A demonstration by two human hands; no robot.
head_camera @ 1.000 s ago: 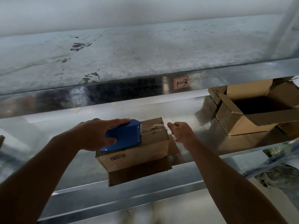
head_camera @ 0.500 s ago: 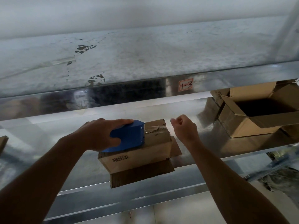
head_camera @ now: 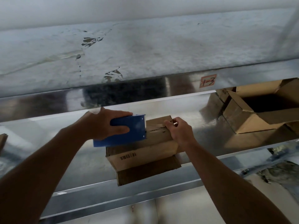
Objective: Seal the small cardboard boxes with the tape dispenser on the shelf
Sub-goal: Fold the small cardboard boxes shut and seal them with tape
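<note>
One dispenser (head_camera: pixel 136 132) — left hand (head_camera: pixel 103 125), box (head_camera: pixel 142 155) (right hand (head_camera: pixel 182 135))

The shiny galvanised metal shelf (head_camera: pixel 210 120) runs the full width of the view, with a folded front rail (head_camera: pixel 113 191) along its near edge. A flat sheet of corrugated cardboard (head_camera: pixel 148 173) lies on it, jutting past that edge, and the small cardboard box (head_camera: pixel 142 152) sits on the sheet, barcode facing forward. At the right stands an open cardboard box (head_camera: pixel 252 120), with another carton (head_camera: pixel 224 94) just behind it. A cardboard scrap (head_camera: pixel 2 141) shows at the far left.
</note>
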